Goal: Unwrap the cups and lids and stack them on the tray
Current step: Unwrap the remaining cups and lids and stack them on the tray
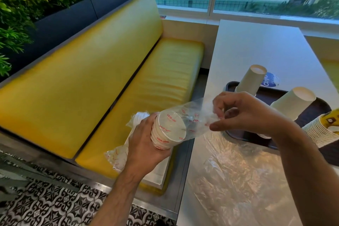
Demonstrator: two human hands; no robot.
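1. Head view, nearest first: our left hand (145,145) is wrapped round a stack of paper lids (167,130) inside a clear plastic sleeve (194,115), held in the air over the gap between the yellow bench (113,71) and the tabletop (260,47).
2. Our right hand (245,113) pinches the loose open end of that sleeve between thumb and fingers, the forefinger pointing out to the side.
3. We judge the step in hand is stripping the wrap from the lids; next, the right hand would need to draw the sleeve off while the left keeps its hold on the stack.
4. An empty sheet of plastic (236,176) lies flat on the tabletop below.
5. Farther on, the dark tray (275,95) carries two upturned white cups (250,80), with a ribbed stack of cups (321,134) at its right edge, so part of the job looks done.
6. Beyond are a window and a plant wall.
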